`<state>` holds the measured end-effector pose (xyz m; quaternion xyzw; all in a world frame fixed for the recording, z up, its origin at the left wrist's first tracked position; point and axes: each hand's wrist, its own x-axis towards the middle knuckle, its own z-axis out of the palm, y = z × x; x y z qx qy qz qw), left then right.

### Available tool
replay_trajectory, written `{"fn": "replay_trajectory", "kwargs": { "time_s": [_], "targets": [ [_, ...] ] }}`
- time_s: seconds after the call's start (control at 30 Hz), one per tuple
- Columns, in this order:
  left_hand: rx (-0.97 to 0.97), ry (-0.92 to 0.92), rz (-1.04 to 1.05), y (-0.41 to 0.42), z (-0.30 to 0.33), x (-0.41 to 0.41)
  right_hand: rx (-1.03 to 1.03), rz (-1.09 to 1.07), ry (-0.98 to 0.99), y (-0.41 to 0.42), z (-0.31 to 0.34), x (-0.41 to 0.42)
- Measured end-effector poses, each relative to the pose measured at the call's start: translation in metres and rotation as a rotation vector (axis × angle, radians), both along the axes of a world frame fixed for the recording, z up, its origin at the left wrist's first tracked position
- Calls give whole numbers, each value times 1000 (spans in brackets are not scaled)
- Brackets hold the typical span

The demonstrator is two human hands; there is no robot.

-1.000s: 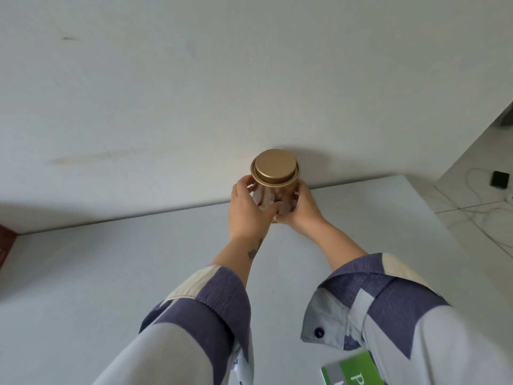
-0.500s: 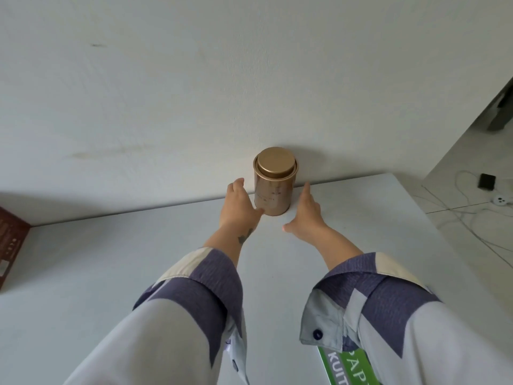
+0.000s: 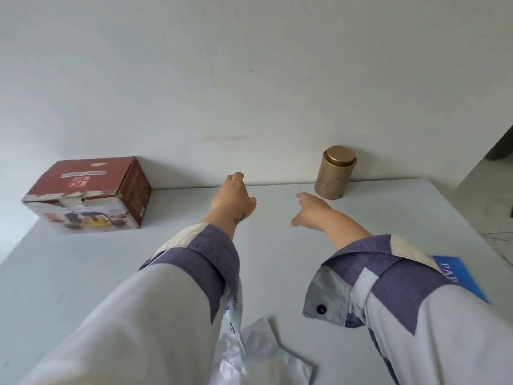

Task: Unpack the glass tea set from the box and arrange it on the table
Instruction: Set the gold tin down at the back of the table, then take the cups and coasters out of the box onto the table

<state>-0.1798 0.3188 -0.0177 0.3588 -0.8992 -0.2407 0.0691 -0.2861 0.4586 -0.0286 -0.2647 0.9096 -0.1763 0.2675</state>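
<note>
A closed red-brown cardboard tea set box (image 3: 88, 194) with a picture of glassware on its front stands at the far left of the white table (image 3: 83, 273), against the wall. A gold tin with a round lid (image 3: 334, 173) stands upright at the back right by the wall. My left hand (image 3: 234, 198) hovers over the table's middle, between box and tin, fingers loosely curled and empty. My right hand (image 3: 312, 209) hangs just left of and below the tin, apart from it, fingers spread and empty.
A silvery plastic bag (image 3: 263, 354) lies at the table's near edge between my sleeves. A blue printed card or pack (image 3: 455, 273) lies near the right edge, partly under my right sleeve. The table's right edge drops to a tiled floor with cables (image 3: 499, 215).
Both hands have let go of the gold tin, which now stands on the table by the wall. The hands and the view have swung left, bringing the whole box into sight.
</note>
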Motion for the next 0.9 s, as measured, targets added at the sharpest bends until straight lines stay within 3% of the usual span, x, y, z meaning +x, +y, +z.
{"fn": "replay_trajectory", "kwargs": {
  "time_s": [0.47,0.9],
  "targets": [
    [-37,15,252,-163,15,258,-134,185,9,-163,20,221],
    [78,107,416,-281,-21,288,-243,120,-29,-299,-13,224]
  ]
}}
